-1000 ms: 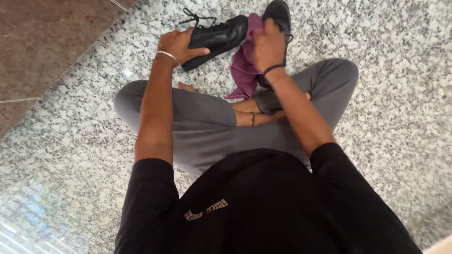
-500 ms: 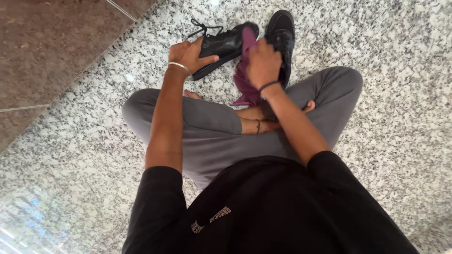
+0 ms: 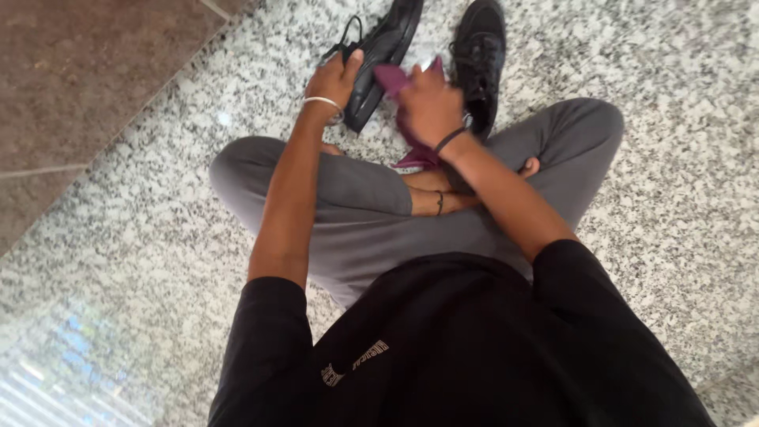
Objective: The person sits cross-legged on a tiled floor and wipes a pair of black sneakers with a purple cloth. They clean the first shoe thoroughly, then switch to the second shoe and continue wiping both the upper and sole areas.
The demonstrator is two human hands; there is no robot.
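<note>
1. Your left hand (image 3: pixel 336 79) has its fingers wrapped around the heel end of a black lace-up shoe (image 3: pixel 383 49), thumb on top. The shoe's tipped up on its side with the sole edge facing you and the toe pointing away toward the top of the view.
2. Your right hand (image 3: pixel 429 107) is clenched on a bunched maroon cloth (image 3: pixel 393 77), which sits right against the side of that shoe. More of the cloth hangs down under your wrist toward your lap.
3. The second black shoe (image 3: pixel 482 55) lies on the speckled granite floor (image 3: pixel 672 198) just right of your right hand, laces up.
4. You're sitting cross-legged in grey trousers (image 3: pixel 360 209), with both shoes out past your shins.
5. A brown stone slab (image 3: pixel 87 71) runs along the floor on your left.
</note>
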